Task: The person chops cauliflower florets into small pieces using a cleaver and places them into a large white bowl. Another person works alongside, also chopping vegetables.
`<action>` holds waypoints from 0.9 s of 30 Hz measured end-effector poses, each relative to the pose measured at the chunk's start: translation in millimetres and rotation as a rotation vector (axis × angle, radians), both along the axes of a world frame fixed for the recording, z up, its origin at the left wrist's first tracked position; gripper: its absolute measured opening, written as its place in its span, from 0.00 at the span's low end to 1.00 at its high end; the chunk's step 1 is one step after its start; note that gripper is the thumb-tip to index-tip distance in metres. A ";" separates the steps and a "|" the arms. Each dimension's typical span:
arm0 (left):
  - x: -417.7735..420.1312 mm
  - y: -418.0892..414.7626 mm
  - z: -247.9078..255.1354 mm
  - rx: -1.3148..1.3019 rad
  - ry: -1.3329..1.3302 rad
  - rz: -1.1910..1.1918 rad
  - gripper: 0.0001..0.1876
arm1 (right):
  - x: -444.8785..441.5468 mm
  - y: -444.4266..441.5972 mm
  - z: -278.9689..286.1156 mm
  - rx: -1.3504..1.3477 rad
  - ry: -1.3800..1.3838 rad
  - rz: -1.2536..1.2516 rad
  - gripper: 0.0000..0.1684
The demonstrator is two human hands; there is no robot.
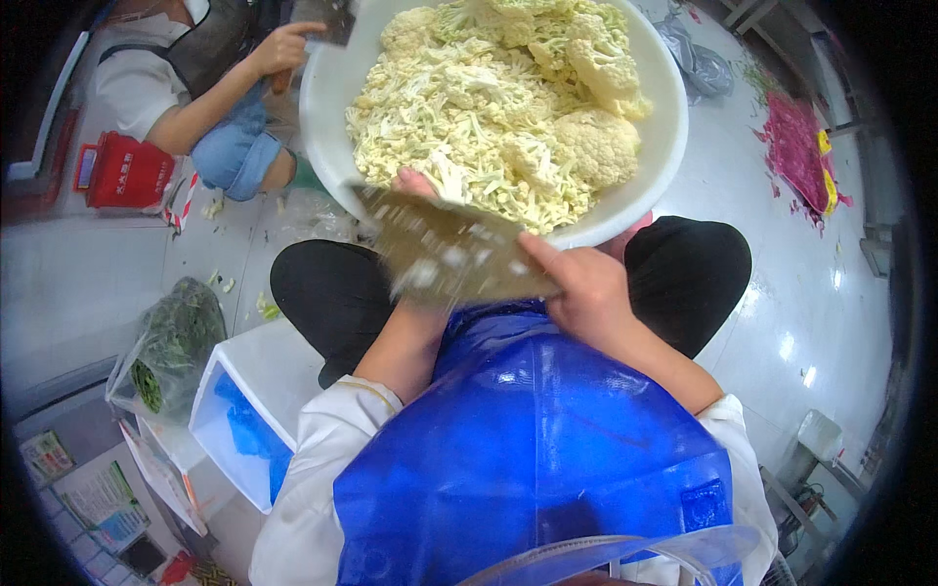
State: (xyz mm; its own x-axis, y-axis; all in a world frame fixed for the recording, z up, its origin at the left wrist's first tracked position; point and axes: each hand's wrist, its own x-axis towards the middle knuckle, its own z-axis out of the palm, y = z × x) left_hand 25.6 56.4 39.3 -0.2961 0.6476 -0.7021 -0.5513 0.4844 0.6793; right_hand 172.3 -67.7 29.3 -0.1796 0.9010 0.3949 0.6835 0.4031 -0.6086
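Observation:
My right hand (595, 289) grips a broad cleaver (458, 253), its index finger laid along the blade. Small pale bits cling to the metal, which looks blurred. Behind the blade, most of my left hand (415, 182) is hidden; only fingertips show, beside a white cauliflower floret (448, 176). Whether those fingers grip it is not visible. Both hands are at the near rim of a large white tub (678, 124). Inside lie many chopped cauliflower pieces (454, 95), with larger cauliflower heads (597, 146) at the right and back.
A co-worker's hand (282, 51) holds another cleaver (333, 18) at upper left. Nearby stands a red box (128, 172). Left of me are a bag of leafy greens (179, 344) and a white bin (256, 403). A magenta net bag (799, 157) lies on the right floor.

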 end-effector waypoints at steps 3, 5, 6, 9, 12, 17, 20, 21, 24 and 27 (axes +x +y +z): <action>-1.0 -12.9 -17.4 0.246 0.064 -0.016 0.16 | -6.4 0.2 3.0 -0.025 -0.080 0.004 0.33; -5.4 -25.3 -28.2 0.405 0.110 -0.037 0.16 | 19.6 -0.4 -64.5 -0.055 -0.067 -0.084 0.31; -6.5 -30.7 -24.7 0.488 0.132 -0.040 0.16 | 24.1 4.7 -67.3 -0.085 -0.076 -0.123 0.29; -13.9 -34.7 -18.5 0.483 0.006 -0.131 0.19 | 30.7 -3.8 -55.6 -0.394 -0.140 -0.302 0.21; -22.3 -22.8 -30.4 0.326 -0.266 -0.095 0.21 | 31.5 -5.1 -54.5 -0.449 0.019 -0.253 0.17; -46.6 -13.3 -42.0 0.240 -0.602 -0.338 0.19 | 26.1 -14.7 -72.1 -0.527 0.374 -0.311 0.12; -48.7 -14.7 -20.9 0.242 -0.551 -0.298 0.17 | 25.6 -16.3 -42.8 -0.551 0.158 -0.265 0.11; -47.5 -14.2 -13.6 0.238 -0.534 -0.272 0.17 | 25.9 -16.9 -36.3 -0.542 0.152 -0.255 0.10; -47.3 -8.0 -31.0 0.192 -0.564 -0.205 0.18 | 22.2 -23.0 -26.2 -0.497 0.244 -0.187 0.09; -35.7 -9.5 -45.6 0.152 -0.482 -0.225 0.13 | 19.2 -25.4 -37.7 -0.487 0.207 -0.124 0.10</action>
State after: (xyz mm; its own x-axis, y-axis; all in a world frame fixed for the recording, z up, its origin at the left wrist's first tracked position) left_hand -10.1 46.9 -6.3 0.1936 0.7625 -0.6173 -0.7113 0.5425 0.4470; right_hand 191.5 -93.1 -8.4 -0.0234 0.9981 -0.0578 0.5537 -0.0352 -0.8320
